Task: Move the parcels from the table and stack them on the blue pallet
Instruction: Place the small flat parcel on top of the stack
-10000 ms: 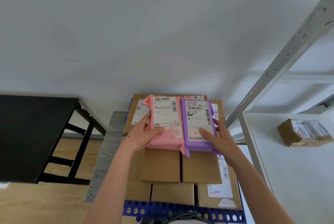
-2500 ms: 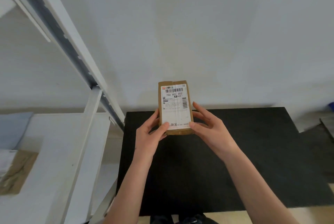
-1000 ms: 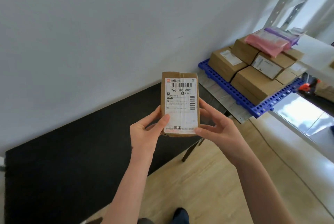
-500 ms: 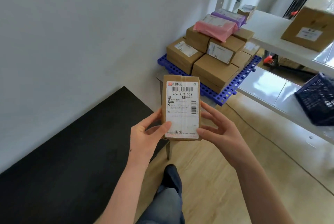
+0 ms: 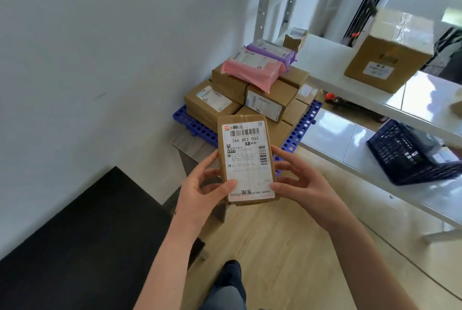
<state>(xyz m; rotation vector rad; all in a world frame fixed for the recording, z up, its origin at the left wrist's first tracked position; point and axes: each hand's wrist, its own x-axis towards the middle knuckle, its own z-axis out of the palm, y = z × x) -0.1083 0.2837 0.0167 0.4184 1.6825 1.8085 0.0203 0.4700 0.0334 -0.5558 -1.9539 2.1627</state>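
Observation:
A small brown parcel point(image 5: 246, 159) with a white shipping label is held upright in front of me. My left hand point(image 5: 202, 189) grips its lower left edge, thumb across the label's corner. My right hand point(image 5: 297, 182) grips its lower right edge, fingers behind it. Beyond the parcel lies the blue pallet point(image 5: 197, 127), stacked with several brown boxes point(image 5: 212, 102). A pink bag point(image 5: 252, 72) and a purple bag point(image 5: 272, 53) lie on top of the stack. The black table point(image 5: 87, 234) is at the lower left, beside the white wall.
A white metal shelf point(image 5: 350, 84) runs along the right, carrying a large cardboard box point(image 5: 387, 52) and a small parcel point(image 5: 295, 39). A dark blue crate point(image 5: 410, 154) sits on its lower level. The pallet rests on a grey low stand point(image 5: 190, 144). Wooden floor lies below me.
Since picking the small parcel off the black table, I have turned right with it. The pallet stack has come closer and more to the centre of view. Both hands keep their hold.

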